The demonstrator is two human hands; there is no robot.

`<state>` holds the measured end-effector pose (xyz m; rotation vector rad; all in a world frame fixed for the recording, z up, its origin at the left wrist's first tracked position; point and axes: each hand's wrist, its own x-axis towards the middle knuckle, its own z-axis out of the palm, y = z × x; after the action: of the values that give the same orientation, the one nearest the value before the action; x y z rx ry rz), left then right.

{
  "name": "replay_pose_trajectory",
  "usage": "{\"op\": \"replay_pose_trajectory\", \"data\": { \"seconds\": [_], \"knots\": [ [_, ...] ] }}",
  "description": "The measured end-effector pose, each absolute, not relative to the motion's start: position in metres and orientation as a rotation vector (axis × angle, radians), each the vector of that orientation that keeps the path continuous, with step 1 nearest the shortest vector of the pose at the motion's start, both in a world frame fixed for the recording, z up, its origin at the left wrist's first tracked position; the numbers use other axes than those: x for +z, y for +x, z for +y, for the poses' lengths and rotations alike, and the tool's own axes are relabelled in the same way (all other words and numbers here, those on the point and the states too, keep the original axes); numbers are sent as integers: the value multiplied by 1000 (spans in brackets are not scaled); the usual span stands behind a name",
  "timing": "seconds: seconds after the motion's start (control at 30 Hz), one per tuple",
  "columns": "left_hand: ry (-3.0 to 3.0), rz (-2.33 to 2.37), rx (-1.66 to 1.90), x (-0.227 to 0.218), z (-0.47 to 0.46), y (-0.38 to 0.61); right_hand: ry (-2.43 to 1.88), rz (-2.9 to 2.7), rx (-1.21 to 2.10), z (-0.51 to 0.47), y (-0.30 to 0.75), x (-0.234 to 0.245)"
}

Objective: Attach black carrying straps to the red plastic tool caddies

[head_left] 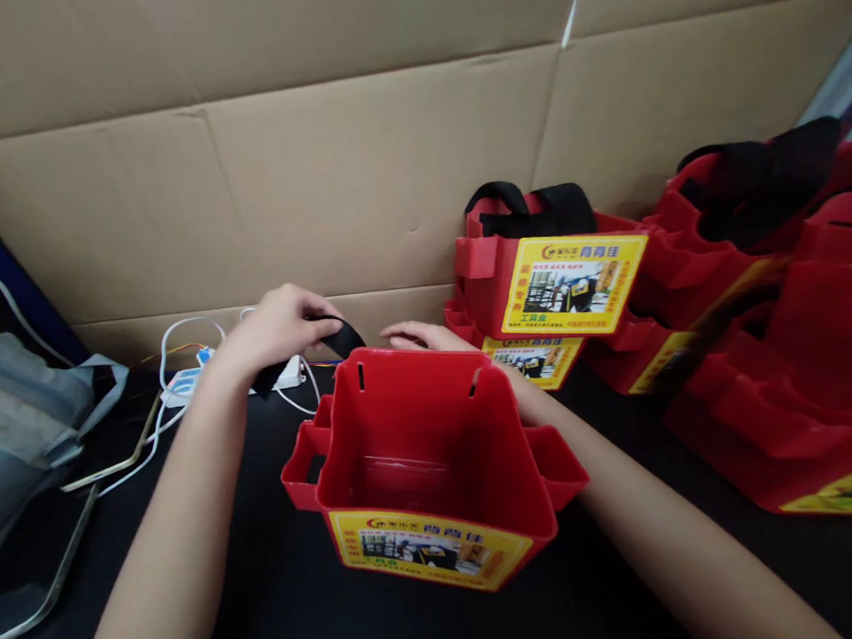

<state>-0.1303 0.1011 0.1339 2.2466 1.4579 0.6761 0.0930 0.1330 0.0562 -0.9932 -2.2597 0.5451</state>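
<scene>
A red plastic tool box with a yellow picture label on its front stands in the middle of the black table. It has side pockets and two slots high in its back wall. My left hand is behind the box's left back corner, its fingers closed on a black strap that runs to the back of the box. Behind the back wall is my right hand; its fingers are partly hidden by the box, so what they touch does not show.
Several red tool boxes with black straps are stacked at the right. A white power strip with cables lies behind my left arm. At the left is a grey bag. A cardboard wall closes off the back.
</scene>
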Motion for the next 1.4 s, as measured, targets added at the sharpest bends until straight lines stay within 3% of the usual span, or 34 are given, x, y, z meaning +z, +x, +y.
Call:
{"op": "replay_pose_trajectory", "data": {
  "seconds": [0.17, 0.4, 0.57, 0.77, 0.9, 1.07, 1.2, 1.4],
  "knots": [
    [2270, 1112, 684, 114, 116, -104, -603, -2128, 941, 131, 80, 67],
    [2155, 1334, 598, 127, 115, -134, -908, -2333, 735, 129, 98, 75],
    [2303, 1202, 776, 118, 114, -110, -646, -2275, 817, 133, 86, 70],
    [2385, 1212, 1173, 129, 85, -94, -695, -2224, 841, 129, 99, 77],
    [2630, 904, 650, 130, 74, -86, -711, -2235, 699, 131, 109, 83],
    [2664, 1035, 184, 133, 84, -109, -635, -2323, 848, 135, 119, 85],
    [2506, 1132, 82, 141, 86, -136, -681, -2389, 1065, 136, 124, 82],
    [2482, 1152, 46, 142, 85, -138, -709, -2452, 1139, 135, 116, 77]
  ]
}}
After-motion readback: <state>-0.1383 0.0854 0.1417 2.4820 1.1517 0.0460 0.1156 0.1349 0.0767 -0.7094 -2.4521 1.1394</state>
